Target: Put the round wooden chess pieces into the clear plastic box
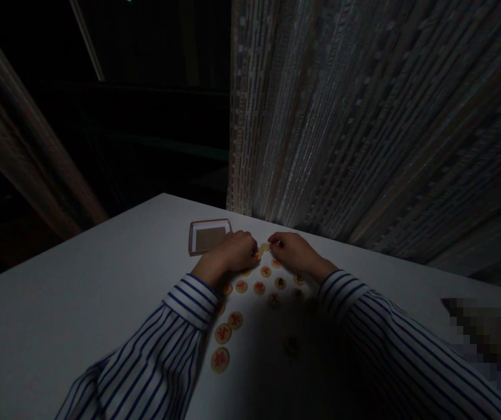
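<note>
Right hand (291, 251) first: palm down, fingers bent inward, tips just beside a pale disc (265, 247) whose upper face shows no marking I can make out. I cannot tell whether the fingertips touch it, nor how wide the gap between thumb and fingers is. Left hand (240, 251): curled, knuckles up, fingertips down at a red-marked disc (258, 255) that lies against or very near the pale one; whether it is gripped I cannot tell from my side. Both discs sit between the two hands, toward the far edge of the white table (101, 291). Nearer the wearer, more round pieces lie scattered flat: a red-character piece (266, 271) just below the gap between the hands, others with red marks around it, and a dark-character piece (280, 283) to its right with several more dark ones about. Three larger-looking red pieces (223, 333) lie by the left forearm, the nearest apart from the other two. One dim piece (291, 346) lies alone in the shadow between the forearms. Beyond the left wrist, a shallow open box (192, 239) with a brownish panel inside. Both sleeves (145, 350) white, blue-striped. Behind the table, a string curtain (302, 116) on the right, another curtain (27, 128) far left, darkness between. Right edge: a blocky, pixelated patch, unreadable.
</note>
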`<act>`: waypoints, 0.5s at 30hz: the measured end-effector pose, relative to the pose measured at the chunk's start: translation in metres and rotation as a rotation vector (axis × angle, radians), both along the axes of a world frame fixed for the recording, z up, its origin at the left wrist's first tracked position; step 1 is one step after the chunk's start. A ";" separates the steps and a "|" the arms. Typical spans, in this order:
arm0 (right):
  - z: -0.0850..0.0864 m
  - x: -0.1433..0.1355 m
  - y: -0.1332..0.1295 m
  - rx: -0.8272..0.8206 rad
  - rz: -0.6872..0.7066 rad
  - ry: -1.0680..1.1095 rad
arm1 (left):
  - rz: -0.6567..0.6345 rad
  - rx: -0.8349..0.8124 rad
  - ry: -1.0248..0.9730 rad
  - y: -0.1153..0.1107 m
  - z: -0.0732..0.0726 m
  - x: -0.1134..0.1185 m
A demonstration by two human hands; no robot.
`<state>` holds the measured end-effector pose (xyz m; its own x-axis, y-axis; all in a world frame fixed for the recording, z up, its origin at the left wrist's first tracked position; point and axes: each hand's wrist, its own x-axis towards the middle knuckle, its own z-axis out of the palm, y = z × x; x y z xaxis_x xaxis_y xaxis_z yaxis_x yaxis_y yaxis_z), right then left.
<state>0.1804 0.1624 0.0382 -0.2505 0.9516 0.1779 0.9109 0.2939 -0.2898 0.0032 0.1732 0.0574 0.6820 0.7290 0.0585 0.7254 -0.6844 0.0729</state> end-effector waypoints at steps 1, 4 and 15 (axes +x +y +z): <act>0.001 0.000 0.001 -0.014 0.008 -0.055 | 0.004 0.008 0.008 -0.001 0.000 0.000; 0.003 -0.001 0.003 -0.049 0.018 -0.173 | 0.016 0.019 0.011 -0.001 -0.001 0.001; 0.009 -0.005 0.005 -0.098 0.116 -0.326 | 0.042 0.003 -0.003 -0.002 -0.006 0.004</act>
<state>0.1751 0.1678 0.0474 -0.3864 0.9221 -0.0196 0.9222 0.3860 -0.0208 0.0069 0.1717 0.0515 0.6508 0.7567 0.0625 0.7531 -0.6538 0.0733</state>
